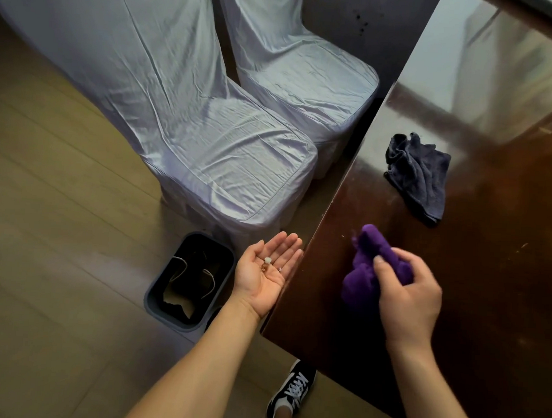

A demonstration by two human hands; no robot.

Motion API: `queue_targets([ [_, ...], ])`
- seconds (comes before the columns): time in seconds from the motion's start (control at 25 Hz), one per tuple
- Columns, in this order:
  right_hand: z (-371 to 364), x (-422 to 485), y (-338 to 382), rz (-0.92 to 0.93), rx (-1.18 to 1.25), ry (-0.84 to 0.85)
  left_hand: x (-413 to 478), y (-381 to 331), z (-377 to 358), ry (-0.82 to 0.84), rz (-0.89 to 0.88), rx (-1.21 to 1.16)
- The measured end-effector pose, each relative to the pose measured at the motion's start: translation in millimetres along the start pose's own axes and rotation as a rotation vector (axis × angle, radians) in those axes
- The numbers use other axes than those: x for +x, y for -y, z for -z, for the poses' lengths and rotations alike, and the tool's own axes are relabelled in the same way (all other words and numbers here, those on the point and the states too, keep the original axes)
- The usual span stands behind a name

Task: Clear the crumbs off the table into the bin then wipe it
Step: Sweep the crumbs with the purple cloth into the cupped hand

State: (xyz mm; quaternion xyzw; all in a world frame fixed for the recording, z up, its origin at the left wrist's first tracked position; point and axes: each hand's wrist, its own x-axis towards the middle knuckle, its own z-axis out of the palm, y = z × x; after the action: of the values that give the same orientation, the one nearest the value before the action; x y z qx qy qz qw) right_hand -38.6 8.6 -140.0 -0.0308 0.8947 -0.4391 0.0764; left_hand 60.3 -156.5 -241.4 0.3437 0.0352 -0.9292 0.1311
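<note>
Two bare forearms reach in from the bottom edge, and between them a black-and-white sneaker (292,392) stands on the wood floor (49,229) just off the tabletop's near corner. Left hand (266,274): palm up, fingers spread flat and open, held just beside the left edge of the tabletop (505,253) and grasping nothing; a few crumbs (267,262) lie loose in the palm (one white bit, one brownish bit, and a small white speck near the heel of the hand). Right hand (406,292): over the tabletop, fingers curled tight around a bunched purple cloth (369,265), with most of the cloth sticking out past the fingers toward the far left and pressed on the dark glossy wood near the table edge. Some pale specks and scuffs show on the surface to the right; whether these are crumbs or scratches cannot be told. Farther along the tabletop, well apart from the purple cloth, a crumpled dark grey cloth (418,178) lies untouched. On the floor, below and left of the open hand, stands a dark rectangular bin (155,298), open at the top, with a black liner and pale loop handles visible inside. Behind the bin, two chairs under pale grey covers (226,148) sit side by side along the table's left side.
</note>
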Motion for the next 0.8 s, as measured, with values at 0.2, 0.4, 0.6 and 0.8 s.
queue_targets([
  [0.2,-19,44,12,0.104,-0.291,0.088,0,1,0,0.003,-0.013,-0.012],
  [0.4,-41,-6,20,0.223,-0.22,0.399,2,0,-1,-0.009,-0.016,0.019],
  [0.6,-50,-47,28,0.155,0.063,0.556,4,1,-1,-0.026,-0.011,0.079],
  [0.8,-8,-26,29,-0.087,0.306,0.302,1,-2,2,-0.033,-0.018,0.0],
])
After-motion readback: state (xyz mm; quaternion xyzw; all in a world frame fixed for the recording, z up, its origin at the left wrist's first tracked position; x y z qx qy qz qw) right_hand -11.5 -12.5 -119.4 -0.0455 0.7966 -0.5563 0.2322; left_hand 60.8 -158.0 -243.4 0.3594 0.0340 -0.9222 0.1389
